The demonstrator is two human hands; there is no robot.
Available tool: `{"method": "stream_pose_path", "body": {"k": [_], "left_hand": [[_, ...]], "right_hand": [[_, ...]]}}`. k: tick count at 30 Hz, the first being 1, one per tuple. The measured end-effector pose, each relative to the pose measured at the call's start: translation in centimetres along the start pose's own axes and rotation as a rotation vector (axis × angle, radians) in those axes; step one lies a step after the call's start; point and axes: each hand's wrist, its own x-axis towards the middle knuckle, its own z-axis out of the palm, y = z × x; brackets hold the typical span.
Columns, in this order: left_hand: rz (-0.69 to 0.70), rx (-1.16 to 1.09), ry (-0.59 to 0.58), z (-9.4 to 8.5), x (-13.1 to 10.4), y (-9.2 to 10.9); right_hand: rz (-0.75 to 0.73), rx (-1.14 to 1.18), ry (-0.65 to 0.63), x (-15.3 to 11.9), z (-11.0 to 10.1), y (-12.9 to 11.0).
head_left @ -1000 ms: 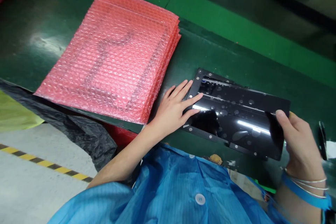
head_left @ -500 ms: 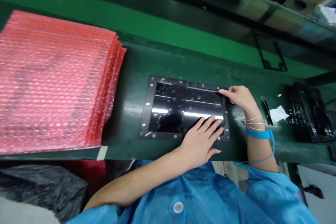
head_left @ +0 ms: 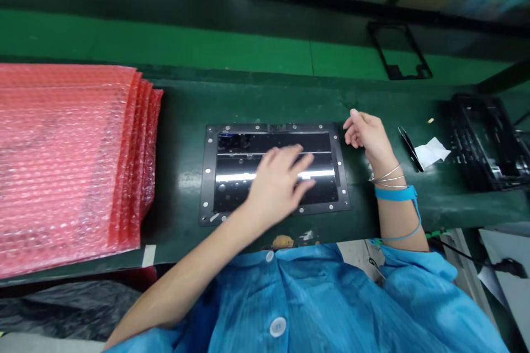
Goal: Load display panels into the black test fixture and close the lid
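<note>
Black panel (head_left: 232,176) is lying flat on bench; left hand (head_left: 277,182) is being held spread over it, right hand (head_left: 366,135) slack just beside its right edge, nothing being gripped.

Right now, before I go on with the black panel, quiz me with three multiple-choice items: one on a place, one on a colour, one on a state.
1. Where does the stack of red bubble-wrap sheets lie from the flat black glossy screen panel with a screw-dotted frame?
A. to its left
B. to its right
C. on top of it

2. What colour is the band on the wrist of the right hand?
A. yellow
B. blue
C. white

3. How is the left hand placed?
A. closed around the white paper scrap
B. gripping the bubble wrap
C. open, fingers spread over the panel

Answers: 1 A, the stack fills the left of the dark green bench. 2 B, a blue strap sits below thin bangles. 3 C, the fingers lie flat and spread across the glass; the right hand is open beside the panel's far right corner.
</note>
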Motion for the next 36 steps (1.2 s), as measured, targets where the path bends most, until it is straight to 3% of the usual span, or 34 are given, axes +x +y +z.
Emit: {"method": "stream_pose_path", "body": {"k": [2,4,12,16,21,24,28,32,36], "left_hand": [[-0.158,0.068,0.064,-0.8,0.9,-2.1],[-0.224,0.096,0.080,-1.2,1.7,-3.3],[-0.304,-0.014,0.144,-1.0,3.0,-4.4],[-0.299,-0.147,0.247,-1.8,2.7,-4.5],[-0.227,-0.213,0.376,-4.6,1.6,-3.5],[-0.225,-0.230,0.459,-5.6,0.4,-4.4],[-0.451,-0.420,0.715,-5.2,-1.3,-7.1],[-0.802,-0.959,0.669,-4.2,-1.7,-8.3],[-0.890,-1.123,0.795,-4.3,-1.4,-8.2]], "right_hand": [[-0.058,0.197,0.064,0.0,-0.5,0.3],[-0.112,0.297,0.100,0.0,-0.9,0.5],[-0.094,0.266,0.077,-0.4,0.5,0.4],[-0.120,0.244,0.098,-1.1,1.4,-0.2],[-0.131,0.239,-0.101,-2.2,2.6,-0.8],[-0.154,0.282,-0.082,-2.8,3.3,-0.9],[-0.132,0.328,-0.019,-3.3,4.0,-1.0],[-0.094,0.346,0.033,-3.5,4.4,-1.3],[-0.070,0.369,-0.028,-3.8,4.3,-1.6]]}}
